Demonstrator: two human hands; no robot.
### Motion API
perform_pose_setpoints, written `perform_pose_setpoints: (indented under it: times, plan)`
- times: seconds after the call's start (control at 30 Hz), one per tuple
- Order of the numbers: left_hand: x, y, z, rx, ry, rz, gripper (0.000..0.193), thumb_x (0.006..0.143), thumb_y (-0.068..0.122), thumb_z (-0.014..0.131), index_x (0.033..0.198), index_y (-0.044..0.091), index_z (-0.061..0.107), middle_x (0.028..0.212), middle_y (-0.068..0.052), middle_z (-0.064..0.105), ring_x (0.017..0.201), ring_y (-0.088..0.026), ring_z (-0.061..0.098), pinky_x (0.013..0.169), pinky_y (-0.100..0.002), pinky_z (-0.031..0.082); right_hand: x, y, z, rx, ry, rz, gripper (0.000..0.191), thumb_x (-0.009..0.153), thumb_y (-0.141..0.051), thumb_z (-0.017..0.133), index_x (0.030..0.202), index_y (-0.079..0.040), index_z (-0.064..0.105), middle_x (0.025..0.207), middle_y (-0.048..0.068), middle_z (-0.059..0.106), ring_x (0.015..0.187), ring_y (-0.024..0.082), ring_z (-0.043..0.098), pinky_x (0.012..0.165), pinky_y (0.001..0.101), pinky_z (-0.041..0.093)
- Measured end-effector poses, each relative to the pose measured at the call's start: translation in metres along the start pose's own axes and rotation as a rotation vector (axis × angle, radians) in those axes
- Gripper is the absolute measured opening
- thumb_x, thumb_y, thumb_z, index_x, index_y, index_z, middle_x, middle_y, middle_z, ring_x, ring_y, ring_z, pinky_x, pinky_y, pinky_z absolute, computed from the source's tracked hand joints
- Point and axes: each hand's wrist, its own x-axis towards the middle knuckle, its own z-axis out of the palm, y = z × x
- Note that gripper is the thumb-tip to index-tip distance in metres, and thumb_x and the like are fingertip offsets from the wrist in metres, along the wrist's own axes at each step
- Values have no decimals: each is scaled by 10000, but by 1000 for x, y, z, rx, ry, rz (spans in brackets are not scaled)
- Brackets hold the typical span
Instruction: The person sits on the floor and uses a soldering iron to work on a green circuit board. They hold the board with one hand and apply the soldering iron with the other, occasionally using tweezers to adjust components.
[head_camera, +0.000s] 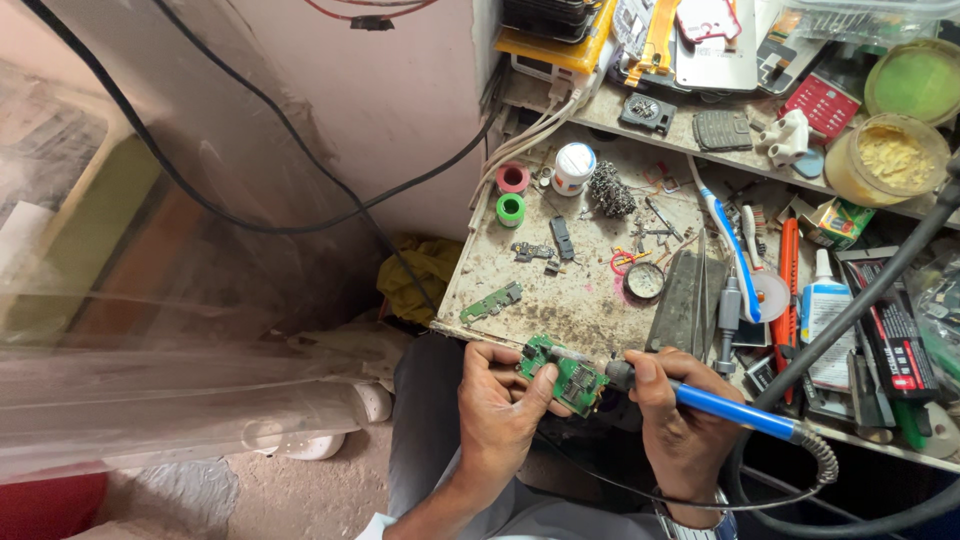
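1. Down at the near edge of the grimy, stained work surface (590, 300), the left hand (497, 405) holds a small green rectangular circuit board (565, 372), its fingers (540, 392) closed around the board's lower left edge with the thumb across the top.
2. That board sits tilted, its face turned up toward the camera; it carries dark square chips, small silvery parts and a pale patch near its upper left corner.
3. The right hand (672, 410) is wrapped shut around a soldering iron with a blue plastic handle and grey collar (720, 402), gripped like a pen.
4. The iron's metal tip lies across the top of the green board, touching or just above it; which of the two cannot be told.
5. A thick black cable (860, 300) runs from the handle's ribbed end, up and away to the right.
6. Both hands hover over the person's grey-trousered lap (425, 420), just in front of the surface's edge.
7. Farther back on the surface lie a second, narrow green board strip (492, 301), a pink tape roll (513, 177), a green tape roll (511, 209), a white round pot (574, 166) and a grey tangle of metal wool (611, 189).
8. To the right lie a blue-and-white toothbrush (732, 262), a round magnifier lens (644, 280) and a white glue bottle (825, 310).
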Motion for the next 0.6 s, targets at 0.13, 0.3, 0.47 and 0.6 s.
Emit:
perform_pose_setpoints:
  times: [0.13,0.3,0.47,0.6]
  plan:
    - [0,2,0,22,-6,5,344,938,16,692,1099,4,389,838,-142,688,640,-176,745,547,-227,568,0,-1,0,29,15,0,298,984,-256,707,917,32,744,674,29,606,602,67,524,559,213,370]
    - [0,5,1,36,-2,-1,340,934,15,689,1093,4,388,868,-141,690,646,-179,751,546,-227,574,-1,-1,0,32,33,9,329,977,-276,711,897,42,738,657,28,600,576,66,519,534,215,365]
    - [0,6,1,33,-5,-13,335,938,20,685,1093,6,388,856,-147,696,648,-175,753,547,-222,572,0,0,1,59,38,10,342,978,-276,714,891,54,731,656,34,598,572,65,515,531,215,364]
    - [-1,6,0,62,-8,-18,330,945,26,687,1092,3,392,842,-146,695,656,-169,754,549,-215,569,-1,0,0,62,42,16,343,975,-274,720,892,58,728,670,37,607,585,68,525,543,217,380]
